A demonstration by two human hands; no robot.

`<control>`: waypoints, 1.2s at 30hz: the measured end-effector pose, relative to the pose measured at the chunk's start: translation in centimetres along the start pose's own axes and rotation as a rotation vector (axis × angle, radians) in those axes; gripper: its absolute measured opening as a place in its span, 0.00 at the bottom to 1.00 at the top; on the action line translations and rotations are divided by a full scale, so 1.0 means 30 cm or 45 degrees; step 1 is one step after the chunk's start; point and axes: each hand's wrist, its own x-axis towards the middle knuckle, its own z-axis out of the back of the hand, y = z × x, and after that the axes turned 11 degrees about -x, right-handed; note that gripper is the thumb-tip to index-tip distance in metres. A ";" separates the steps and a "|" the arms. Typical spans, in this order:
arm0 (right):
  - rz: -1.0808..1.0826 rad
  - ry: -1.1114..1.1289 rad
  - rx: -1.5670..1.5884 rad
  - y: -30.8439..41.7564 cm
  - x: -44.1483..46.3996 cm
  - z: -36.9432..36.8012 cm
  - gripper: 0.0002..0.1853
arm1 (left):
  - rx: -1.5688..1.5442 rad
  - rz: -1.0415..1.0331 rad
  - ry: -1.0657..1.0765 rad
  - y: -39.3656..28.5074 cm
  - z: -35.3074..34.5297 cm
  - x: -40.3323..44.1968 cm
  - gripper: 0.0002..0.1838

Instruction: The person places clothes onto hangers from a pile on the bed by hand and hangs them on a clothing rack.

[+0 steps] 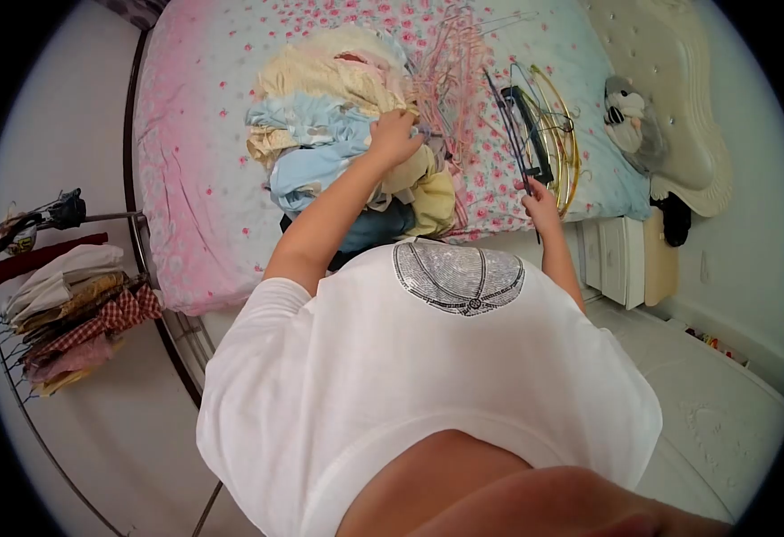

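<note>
A heap of clothes in cream, light blue, yellow and dark colours lies on the bed. My left hand is on the right side of this heap, its fingers curled into the cloth of a cream garment; the fingertips are partly hidden. Farther right, near the bed's front edge, my right hand is closed round the lower end of a dark clothes hanger. Beside it lie gold-coloured hangers and a black hanger. Pink hangers lie tangled between the heap and the dark ones.
The bed has a flowered pink and pale blue sheet. A padded headboard stands at the right, with a grey plush toy against it. A white bedside cabinet is below. At the left, a metal rack holds hanging clothes.
</note>
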 end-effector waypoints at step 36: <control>-0.114 0.705 0.068 -0.036 0.457 0.550 0.31 | -0.184 0.456 -0.311 0.016 -0.484 0.639 0.12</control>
